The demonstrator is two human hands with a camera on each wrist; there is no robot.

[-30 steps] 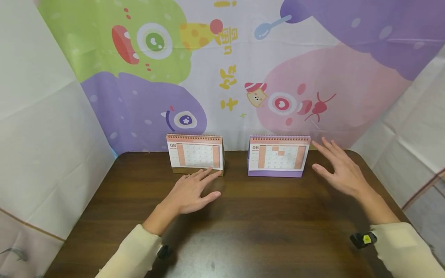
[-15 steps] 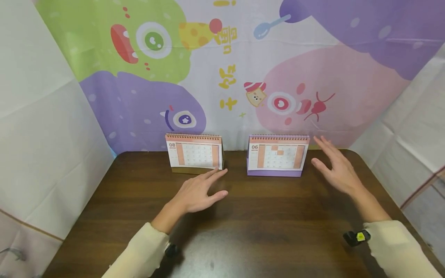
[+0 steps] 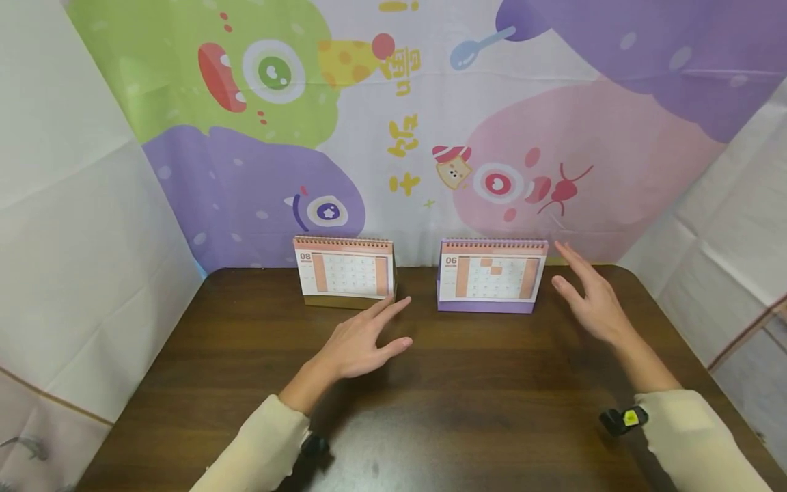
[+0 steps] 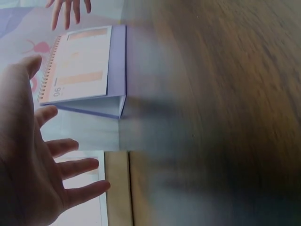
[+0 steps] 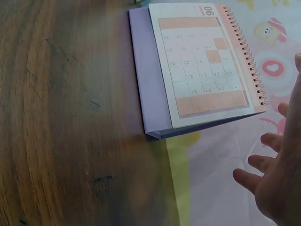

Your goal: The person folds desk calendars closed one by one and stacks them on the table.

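We saw a printed cloth (image 3: 418, 222), then a table (image 3: 467, 383) with a purple calendar (image 3: 488, 277) and a gold calendar (image 3: 347, 270) standing near its far edge. Left hand (image 3: 356, 345), by the gold one, and right hand (image 3: 596, 309), beside the purple, had fingers extended, holding nothing.

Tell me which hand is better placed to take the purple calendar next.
The right hand, probably: in the head view it is open just beside the purple calendar, while the left hand, farther away, overlaps the gold-based calendar.
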